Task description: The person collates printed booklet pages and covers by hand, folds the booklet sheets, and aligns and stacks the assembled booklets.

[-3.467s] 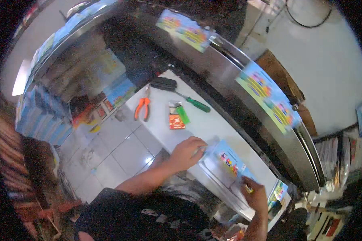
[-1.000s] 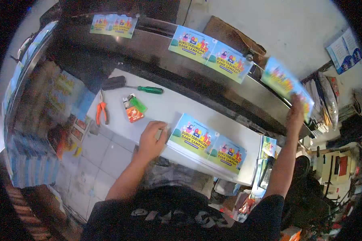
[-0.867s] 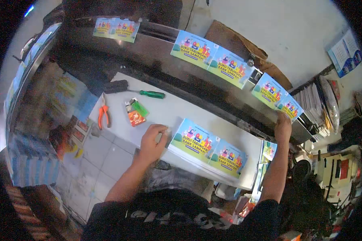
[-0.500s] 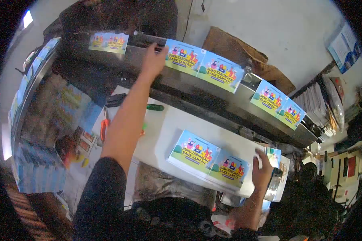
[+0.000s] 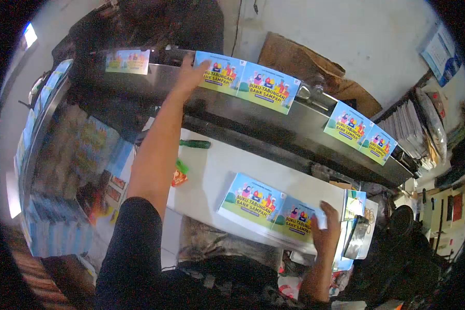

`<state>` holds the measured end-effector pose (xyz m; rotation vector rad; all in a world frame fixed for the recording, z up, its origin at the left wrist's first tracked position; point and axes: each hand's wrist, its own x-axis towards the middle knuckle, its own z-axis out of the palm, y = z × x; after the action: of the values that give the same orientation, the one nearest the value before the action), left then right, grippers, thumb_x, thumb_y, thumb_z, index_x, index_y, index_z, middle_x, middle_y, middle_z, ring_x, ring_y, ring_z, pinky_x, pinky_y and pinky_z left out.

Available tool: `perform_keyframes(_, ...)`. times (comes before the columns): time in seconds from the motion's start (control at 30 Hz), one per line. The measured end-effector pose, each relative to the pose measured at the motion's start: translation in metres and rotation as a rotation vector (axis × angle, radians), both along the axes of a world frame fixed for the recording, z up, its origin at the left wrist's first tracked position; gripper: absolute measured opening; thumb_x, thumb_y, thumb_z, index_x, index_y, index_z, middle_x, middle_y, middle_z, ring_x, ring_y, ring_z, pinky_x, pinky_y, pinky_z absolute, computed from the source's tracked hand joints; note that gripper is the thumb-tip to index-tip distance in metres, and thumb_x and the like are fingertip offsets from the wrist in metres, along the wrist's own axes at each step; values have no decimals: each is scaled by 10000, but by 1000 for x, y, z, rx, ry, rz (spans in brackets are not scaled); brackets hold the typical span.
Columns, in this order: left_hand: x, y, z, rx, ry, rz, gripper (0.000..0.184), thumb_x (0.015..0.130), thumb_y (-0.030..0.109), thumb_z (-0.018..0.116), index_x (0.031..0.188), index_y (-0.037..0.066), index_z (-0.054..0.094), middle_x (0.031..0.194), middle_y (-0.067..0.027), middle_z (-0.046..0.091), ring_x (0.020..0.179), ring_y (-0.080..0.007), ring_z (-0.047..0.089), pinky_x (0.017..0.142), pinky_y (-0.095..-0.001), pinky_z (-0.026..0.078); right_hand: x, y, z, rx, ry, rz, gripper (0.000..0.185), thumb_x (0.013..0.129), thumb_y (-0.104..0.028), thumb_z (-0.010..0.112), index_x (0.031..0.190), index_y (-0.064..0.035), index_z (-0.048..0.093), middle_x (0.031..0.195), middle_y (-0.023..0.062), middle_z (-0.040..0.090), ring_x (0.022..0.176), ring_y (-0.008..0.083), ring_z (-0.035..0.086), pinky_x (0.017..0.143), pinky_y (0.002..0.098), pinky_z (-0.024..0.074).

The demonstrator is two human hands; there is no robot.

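Observation:
My left hand [image 5: 191,76] reaches up to the left edge of a printed cover sheet [image 5: 263,90] draped over the long dark metal rail [image 5: 232,111]. One finger lies across the sheet's front; another points up beside its edge, with the two apart. My right hand [image 5: 326,227] curves around the right end of a stack of the same cover sheets [image 5: 253,202] on the white table. Its thumb and fingers are spread, the thumb overlapping the stack's end. Whether the thumb touches it, I cannot tell.
Other cover sheets hang on the rail at left [image 5: 128,62] and right [image 5: 354,129]. A green-handled tool [image 5: 195,143] and a small red-green packet [image 5: 179,174] lie on the table [image 5: 204,191]. Bundled booklets [image 5: 59,232] stand lower left. Cardboard [image 5: 294,59] leans on the wall.
The cover sheet by my left hand has slid left along the rail, its edge now between the fingers. My right hand has moved lower and left, over the stack's end. The view shifts slightly.

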<state>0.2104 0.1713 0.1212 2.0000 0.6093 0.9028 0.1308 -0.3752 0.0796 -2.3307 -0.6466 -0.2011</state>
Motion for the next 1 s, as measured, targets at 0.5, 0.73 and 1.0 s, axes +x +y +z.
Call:
perform_keyframes(0.5,-226,-234,-86,-12,-62,-222,390,846,137,657,1204,19,559,1245,-193,515,1183,-339,501,1038,-416,376,-22,51,6,-609,-23,604,683,661,-354,810,1228,-53,577,1261,146,588,1141,333,577,948,432,479)
perform_keyframes(0.73,-234,-226,-92,-108,-33,-114,338,853,131,641,1165,17,578,1199,-198,531,1123,-352,534,962,-408,441,-7,69,22,-776,-42,793,599,705,-300,778,1214,-58,577,1258,164,580,1073,324,611,846,413,530)
perform_keyframes(1.0,-244,-238,-105,-17,-113,-102,295,859,112,622,1135,16,583,1152,-193,549,1073,-353,558,930,-400,460,12,65,44,-792,142,585,304,844,-186,619,1113,-46,622,939,226,656,865,384,648,751,437,531)
